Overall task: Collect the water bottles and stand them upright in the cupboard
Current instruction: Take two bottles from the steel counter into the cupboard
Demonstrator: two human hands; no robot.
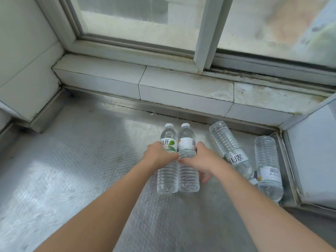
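The left hand (160,154) has its fingers curled round the middle of the left bottle (168,160), clamped on it at the lower edge of the label. The right hand (202,159) grips the right bottle (187,160) at the same height, thumb across the front; its lower fingers (206,178) hang loosely apart beside the bottle's ribbed body. These two clear bottles lie side by side and touching, white caps pointing toward the window (138,20), on the embossed metal worktop (72,160). Both hold clear water.

To the right, two more water bottles lie on their sides: the third bottle (231,148) is slanted, base toward the tiled sill (181,84), and the fourth bottle (268,166) lies nearest the worktop's right edge, just beside it. No cupboard shows in this view.
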